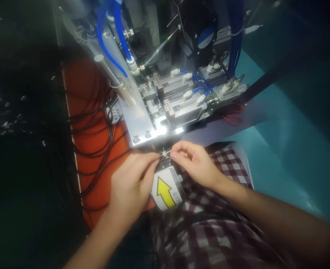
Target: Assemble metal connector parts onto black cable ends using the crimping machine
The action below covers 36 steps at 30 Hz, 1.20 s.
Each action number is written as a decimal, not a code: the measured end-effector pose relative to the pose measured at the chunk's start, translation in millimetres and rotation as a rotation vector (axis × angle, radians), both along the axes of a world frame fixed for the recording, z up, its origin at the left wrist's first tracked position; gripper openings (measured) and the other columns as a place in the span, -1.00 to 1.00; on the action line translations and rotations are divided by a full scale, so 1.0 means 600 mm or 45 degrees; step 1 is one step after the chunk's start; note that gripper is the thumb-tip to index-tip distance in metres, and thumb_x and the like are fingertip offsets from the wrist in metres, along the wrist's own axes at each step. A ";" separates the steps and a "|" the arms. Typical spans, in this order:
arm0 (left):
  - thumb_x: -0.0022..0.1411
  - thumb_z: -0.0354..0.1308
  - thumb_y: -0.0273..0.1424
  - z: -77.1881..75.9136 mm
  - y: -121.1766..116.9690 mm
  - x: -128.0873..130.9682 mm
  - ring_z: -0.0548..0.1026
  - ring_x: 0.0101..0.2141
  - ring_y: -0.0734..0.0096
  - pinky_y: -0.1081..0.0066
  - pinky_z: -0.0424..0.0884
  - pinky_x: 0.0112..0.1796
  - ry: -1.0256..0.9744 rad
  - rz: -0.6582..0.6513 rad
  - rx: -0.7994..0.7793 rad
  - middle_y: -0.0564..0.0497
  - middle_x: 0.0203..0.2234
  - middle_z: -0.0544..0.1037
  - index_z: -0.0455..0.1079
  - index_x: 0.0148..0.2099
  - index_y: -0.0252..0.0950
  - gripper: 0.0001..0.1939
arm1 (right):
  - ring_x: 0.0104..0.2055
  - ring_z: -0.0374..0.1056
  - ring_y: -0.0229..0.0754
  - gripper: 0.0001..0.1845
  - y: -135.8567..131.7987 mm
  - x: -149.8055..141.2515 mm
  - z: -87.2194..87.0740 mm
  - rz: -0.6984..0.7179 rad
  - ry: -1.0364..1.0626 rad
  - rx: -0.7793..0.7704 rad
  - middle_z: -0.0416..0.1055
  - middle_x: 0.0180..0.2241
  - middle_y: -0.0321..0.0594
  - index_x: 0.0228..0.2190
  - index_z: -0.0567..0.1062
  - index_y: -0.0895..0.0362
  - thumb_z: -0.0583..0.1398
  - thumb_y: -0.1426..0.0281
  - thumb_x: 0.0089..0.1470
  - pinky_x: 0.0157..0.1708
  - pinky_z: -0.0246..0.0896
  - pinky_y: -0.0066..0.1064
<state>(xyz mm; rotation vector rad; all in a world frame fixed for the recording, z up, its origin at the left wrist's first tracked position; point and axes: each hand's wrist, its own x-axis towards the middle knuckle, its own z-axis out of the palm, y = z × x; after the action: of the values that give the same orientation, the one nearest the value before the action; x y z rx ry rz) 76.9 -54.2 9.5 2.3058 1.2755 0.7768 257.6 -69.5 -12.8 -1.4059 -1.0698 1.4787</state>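
Note:
My right hand (195, 162) pinches some thin coloured wires (168, 152) between thumb and forefinger. Opposite it, my left hand (134, 179) is closed in a pinch, its fingertips at a small metal fixture (164, 155) where the wire ends lie. Whatever sits between the left fingertips is too small to make out. Just below the fingers is a white plate (165, 188) with a yellow arrow pointing toward the machine. Both hands are right in front of the machine's metal base plate (141, 127).
The machine carries pneumatic cylinders (186, 112) and blue air hoses (120, 33). Black cables (97, 149) cross an orange-red surface (83, 179) at left. A red wire loop (235, 117) hangs at right. Checked cloth (210, 228) covers my lap.

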 end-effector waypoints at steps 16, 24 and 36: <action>0.26 0.08 -0.53 -0.005 0.003 -0.011 0.47 -0.35 0.47 0.49 0.39 -0.34 0.155 -0.097 0.103 0.01 -0.31 0.51 0.45 -0.07 -0.29 -0.79 | -0.54 0.20 -0.33 -0.89 0.010 0.004 0.005 0.109 -0.192 0.071 0.28 -0.58 -0.38 -0.44 0.40 0.14 0.15 0.39 0.11 -0.56 0.11 -0.49; 0.27 0.08 -0.54 -0.010 0.004 -0.012 0.47 -0.35 0.46 0.49 0.40 -0.32 0.110 -0.119 0.082 0.00 -0.32 0.50 0.44 -0.08 -0.31 -0.80 | -0.50 0.27 -0.30 -0.90 0.007 0.003 0.005 0.094 -0.340 0.176 0.36 -0.51 -0.32 -0.42 0.44 0.15 0.15 0.41 0.11 -0.50 0.17 -0.46; 0.28 0.07 -0.52 -0.009 0.001 -0.010 0.47 -0.37 0.46 0.49 0.40 -0.34 0.097 -0.092 0.069 0.01 -0.35 0.50 0.45 -0.07 -0.28 -0.79 | -0.55 0.24 -0.28 -0.84 0.011 -0.001 0.014 -0.061 -0.231 0.031 0.39 -0.56 -0.27 -0.46 0.50 0.17 0.23 0.32 0.02 -0.59 0.13 -0.46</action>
<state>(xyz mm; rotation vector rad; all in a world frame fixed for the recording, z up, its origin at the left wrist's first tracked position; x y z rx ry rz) 70.9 -53.6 3.8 2.4316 1.2099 0.7139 257.1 -62.9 -4.3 -1.5607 -1.1531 1.3188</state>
